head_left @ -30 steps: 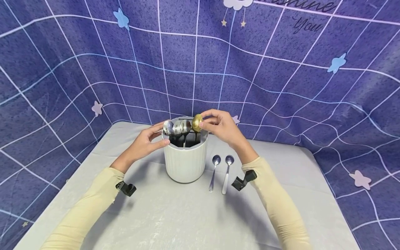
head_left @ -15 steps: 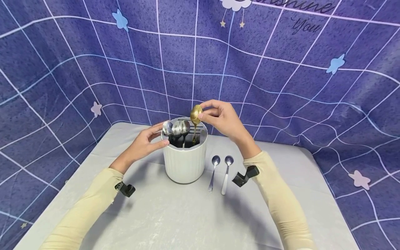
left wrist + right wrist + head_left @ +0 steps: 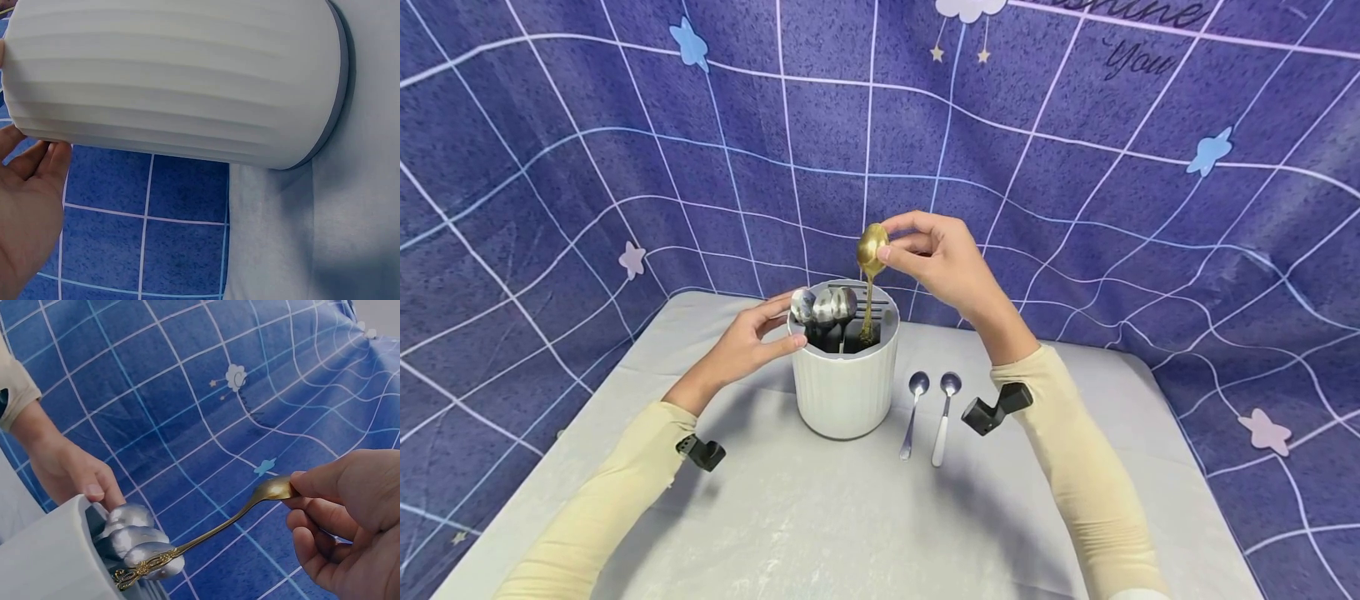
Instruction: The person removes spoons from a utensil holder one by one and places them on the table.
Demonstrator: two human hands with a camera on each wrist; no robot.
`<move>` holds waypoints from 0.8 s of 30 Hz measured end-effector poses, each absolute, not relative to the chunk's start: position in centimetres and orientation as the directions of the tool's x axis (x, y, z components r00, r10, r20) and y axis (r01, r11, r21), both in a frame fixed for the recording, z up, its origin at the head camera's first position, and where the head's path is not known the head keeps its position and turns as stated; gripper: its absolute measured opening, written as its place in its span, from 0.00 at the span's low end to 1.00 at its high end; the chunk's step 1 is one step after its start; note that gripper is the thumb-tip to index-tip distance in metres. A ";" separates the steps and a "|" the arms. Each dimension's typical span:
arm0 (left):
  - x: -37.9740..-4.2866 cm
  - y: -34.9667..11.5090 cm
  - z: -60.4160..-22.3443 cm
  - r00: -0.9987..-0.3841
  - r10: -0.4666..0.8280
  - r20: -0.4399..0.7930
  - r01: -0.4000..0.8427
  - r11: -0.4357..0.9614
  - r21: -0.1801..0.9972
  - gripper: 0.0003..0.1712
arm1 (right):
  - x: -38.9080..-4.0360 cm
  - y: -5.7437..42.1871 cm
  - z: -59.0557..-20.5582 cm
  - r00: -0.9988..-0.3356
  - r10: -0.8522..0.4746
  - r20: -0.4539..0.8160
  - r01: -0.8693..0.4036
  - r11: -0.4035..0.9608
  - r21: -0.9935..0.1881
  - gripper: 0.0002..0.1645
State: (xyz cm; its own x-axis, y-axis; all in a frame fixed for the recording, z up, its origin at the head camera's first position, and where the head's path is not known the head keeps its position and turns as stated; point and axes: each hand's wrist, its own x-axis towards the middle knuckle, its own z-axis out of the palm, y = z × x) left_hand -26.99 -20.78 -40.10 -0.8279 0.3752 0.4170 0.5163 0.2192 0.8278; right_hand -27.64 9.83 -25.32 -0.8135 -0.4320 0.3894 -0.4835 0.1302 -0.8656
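Observation:
A gold spoon with an ornate handle hangs bowl-up over a white ribbed utensil holder. My right hand pinches it by the bowl between thumb and fingers. In the right wrist view the spoon's patterned handle end overlaps the holder's mouth. My left hand holds the holder at its left rim, thumb toward the front and fingers round the side. Several silver spoons stand bowl-up in the holder, close to that hand. The left wrist view shows fingertips against the holder's wall.
Two more spoons lie on the grey-white tablecloth right of the holder: a silver one and one with a white handle. A blue-purple curtain with a grid and stars hangs behind and beside the table.
My right hand has raised the gold spoon, drawing much of its handle up out of the holder. The left hand has stayed at the holder's rim.

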 end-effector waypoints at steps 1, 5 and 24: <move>-27.0 -20.8 -40.1 -0.828 0.376 0.416 0.516 0.220 0.828 0.35 | -27.6 9.9 -25.2 -0.812 -0.432 0.393 -0.488 0.131 -0.863 0.17; -27.0 -20.7 -40.1 -0.829 0.377 0.413 0.514 0.222 0.828 0.35 | -27.6 10.1 -24.6 -0.807 -0.428 0.407 -0.506 0.145 -0.850 0.17; -27.0 -20.7 -40.2 -0.842 0.361 0.402 0.499 0.233 0.835 0.36 | -27.4 13.6 -24.2 -0.826 -0.368 0.427 -0.520 0.206 -0.829 0.18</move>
State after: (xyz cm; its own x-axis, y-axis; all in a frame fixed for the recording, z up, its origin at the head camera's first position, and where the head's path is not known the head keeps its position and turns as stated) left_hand -27.04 -20.74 -40.15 -0.8416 0.3607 0.4020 0.4987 0.2328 0.8350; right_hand -27.35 13.63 -24.15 -0.8258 -0.3682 0.4272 -0.5204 0.2056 -0.8288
